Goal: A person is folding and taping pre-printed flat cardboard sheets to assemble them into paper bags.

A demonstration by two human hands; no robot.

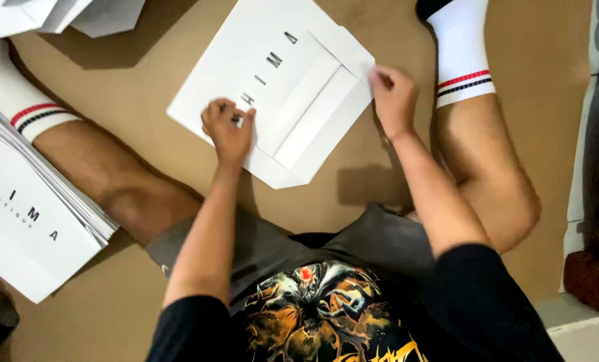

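Item in hand: a flat white card sheet (259,60), printed with dark letters, lying on the brown floor (353,188) in the upper middle of the frame, tilted so its long edge runs from lower left to upper right.
Folded flaps: I see two narrow white panels (313,114) creased over the right half of the sheet, lying flat on it.
Left hand (227,131): I have it pressed on the sheet's lower left part, fingers (219,110) curled together with the knuckles up, bearing down on the card near the printed letters.
Right hand (394,97): it sits at the sheet's right edge, fingers (378,77) pinched together on the corner of the folded flap.
Stack, left edge of frame: a thick pile of like white printed sheets (24,221), fanned at the edges, resting against my left leg (105,174).
Stack, upper left corner: more white folded card pieces (65,13), well apart from both hands.
Legs: bare, spread to either side of the sheet; right leg (487,167) at the right of the frame.
Socks: white with red and dark bands, one at upper left (18,94), one at upper right (463,53).
Clothing: dark shorts (353,248) and a black shirt with a coloured print (313,315), bottom centre.
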